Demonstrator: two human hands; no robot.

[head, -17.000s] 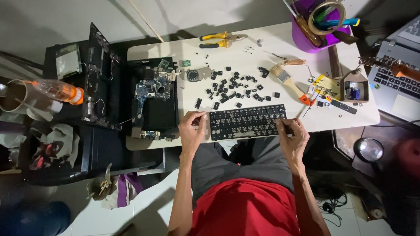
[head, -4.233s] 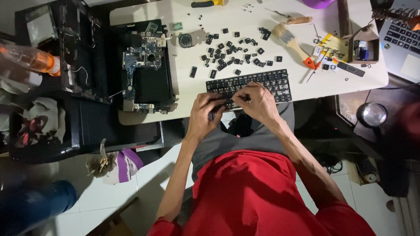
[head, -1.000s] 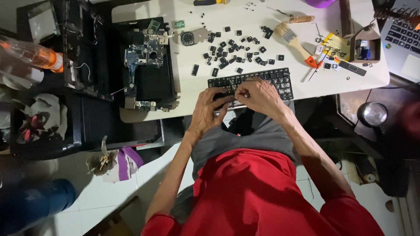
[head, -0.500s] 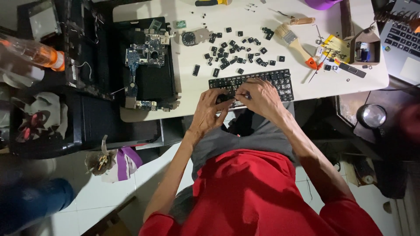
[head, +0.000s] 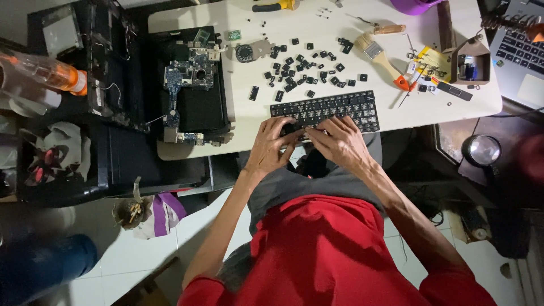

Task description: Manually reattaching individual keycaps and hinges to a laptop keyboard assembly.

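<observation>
Resting on the near edge of the white desk (head: 317, 130), the black keyboard (head: 334, 109) lies lengthwise in front of the seated person in the red shirt; both hands are on its near left part, close together and almost touching each other; the left hand (head: 273, 143) has its fingers curled down onto the keyboard's lower left corner, and the right hand (head: 339, 143) lies just beside it with fingers bent over the middle of the near row; whether either hand pinches something small between its fingertips I cannot tell, since the fingers hide it. Beyond the keyboard, a scatter of loose black keycaps (head: 309, 68) is spread over the desk, apart from the keyboard but near it; to their right lies a paintbrush (head: 381, 55) with a wooden handle and an orange tip, slanted across the desk; further right sits a small open cardboard box (head: 469, 61) with bits inside, and a laptop (head: 521, 56) shows at the far right edge. To the left of the keycaps, an opened black laptop shell (head: 195, 107) carries a blue circuit board (head: 187, 73); a round fan part (head: 245, 52) lies between the board and the keycaps; a clear bottle (head: 42, 71) with an orange band lies at the far left.
</observation>
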